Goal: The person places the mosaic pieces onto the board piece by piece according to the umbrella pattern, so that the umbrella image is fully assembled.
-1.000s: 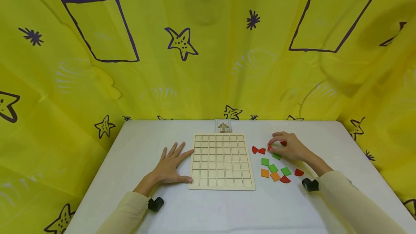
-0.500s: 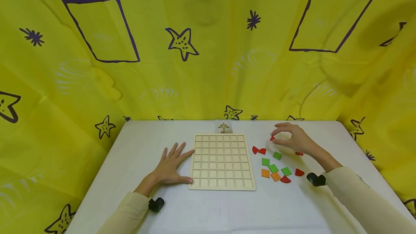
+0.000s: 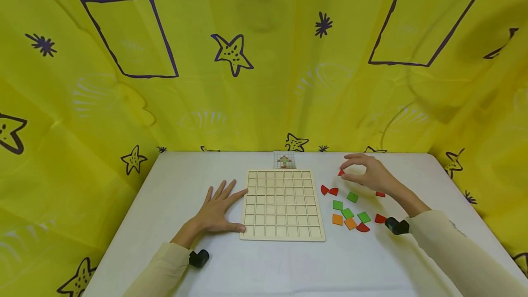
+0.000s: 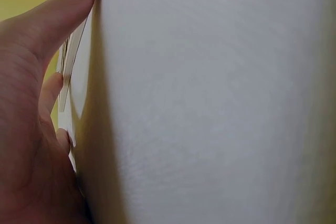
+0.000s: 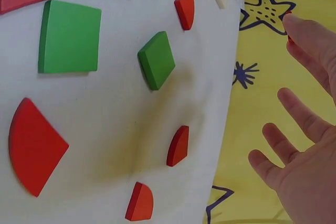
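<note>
Cream-coloured, the gridded rectangular board [image 3: 283, 205] lies on the white desk [image 3: 268, 269], its left edge touched by thumb and index finger of the spread left hand [image 3: 216, 212], which grasps nothing. To the board's right, above the desk, the right hand [image 3: 373, 175] pinches a small red piece [image 3: 341, 173], triangular where it shows, right at the fingertips of a narrow grip. Green square tiles [image 3: 338, 205], orange square tiles [image 3: 337, 219] and flat red quarter-circle pieces [image 3: 363, 227] lie on the desk beside the board.

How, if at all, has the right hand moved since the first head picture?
Yes: against the grid board, the right hand, pinching a red piece, has moved toward the far edge of the table.
</note>
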`<state>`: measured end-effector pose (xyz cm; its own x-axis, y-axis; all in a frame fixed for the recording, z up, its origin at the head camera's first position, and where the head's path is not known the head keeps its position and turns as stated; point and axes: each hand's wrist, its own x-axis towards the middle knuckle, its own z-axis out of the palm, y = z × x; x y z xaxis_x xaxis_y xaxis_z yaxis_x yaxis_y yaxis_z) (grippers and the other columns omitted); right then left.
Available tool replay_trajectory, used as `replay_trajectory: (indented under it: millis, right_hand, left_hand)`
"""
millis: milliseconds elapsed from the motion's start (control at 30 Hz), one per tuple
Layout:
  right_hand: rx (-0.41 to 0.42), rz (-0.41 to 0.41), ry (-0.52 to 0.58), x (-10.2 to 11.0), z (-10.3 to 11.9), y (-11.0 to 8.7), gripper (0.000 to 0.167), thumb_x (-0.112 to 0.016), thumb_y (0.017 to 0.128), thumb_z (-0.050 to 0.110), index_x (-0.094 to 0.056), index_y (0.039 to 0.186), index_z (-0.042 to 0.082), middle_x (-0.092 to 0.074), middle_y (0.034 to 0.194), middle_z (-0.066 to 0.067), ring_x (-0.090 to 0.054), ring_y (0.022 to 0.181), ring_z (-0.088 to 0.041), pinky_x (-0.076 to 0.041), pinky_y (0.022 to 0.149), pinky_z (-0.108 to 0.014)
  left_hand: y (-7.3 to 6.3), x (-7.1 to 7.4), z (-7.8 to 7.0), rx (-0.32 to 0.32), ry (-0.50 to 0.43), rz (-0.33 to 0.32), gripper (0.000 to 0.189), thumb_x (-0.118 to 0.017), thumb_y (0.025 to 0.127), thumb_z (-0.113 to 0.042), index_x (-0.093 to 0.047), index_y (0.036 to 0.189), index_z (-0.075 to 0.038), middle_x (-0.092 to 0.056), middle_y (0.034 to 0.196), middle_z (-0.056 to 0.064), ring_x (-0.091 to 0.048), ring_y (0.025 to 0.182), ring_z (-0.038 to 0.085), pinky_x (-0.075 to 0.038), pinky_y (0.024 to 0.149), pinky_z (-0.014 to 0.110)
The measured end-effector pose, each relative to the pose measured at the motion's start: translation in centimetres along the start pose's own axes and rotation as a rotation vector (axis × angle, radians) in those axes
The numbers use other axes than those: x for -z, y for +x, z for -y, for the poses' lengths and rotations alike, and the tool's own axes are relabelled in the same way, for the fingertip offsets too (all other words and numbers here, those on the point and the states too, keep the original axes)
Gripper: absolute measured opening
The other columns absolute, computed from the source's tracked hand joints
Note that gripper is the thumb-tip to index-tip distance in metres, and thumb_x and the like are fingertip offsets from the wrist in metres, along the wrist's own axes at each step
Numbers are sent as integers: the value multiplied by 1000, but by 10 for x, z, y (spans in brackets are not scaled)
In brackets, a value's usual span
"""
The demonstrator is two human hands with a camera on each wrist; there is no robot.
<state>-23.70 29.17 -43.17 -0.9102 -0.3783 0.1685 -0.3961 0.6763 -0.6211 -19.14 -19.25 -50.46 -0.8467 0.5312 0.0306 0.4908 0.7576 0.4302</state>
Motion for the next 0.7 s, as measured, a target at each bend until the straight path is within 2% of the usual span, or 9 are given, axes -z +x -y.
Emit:
replay_trajectory:
  millis: [300,700]
  right_hand:
    - [-9,8,31,-8,9,8,17,-81,91,22,-78,105,13,-57,141,-27,-44,137,-48,-32,107,-73]
    - [4,24,51,-30,23,30,16,-82,90,23,-79,103,13,-57,143,-26,-44,139,-46,-32,110,-72]
  left_hand:
    - [2,-1,1,45,24,53,106,-79,74,-69,-36,161,-26,-13,171,15,-2,156,44,4,118,72]
    - [1,2,-1,40,29,48,105,-80,75,-68,-38,161,-24,-14,171,17,-4,156,46,3,117,73]
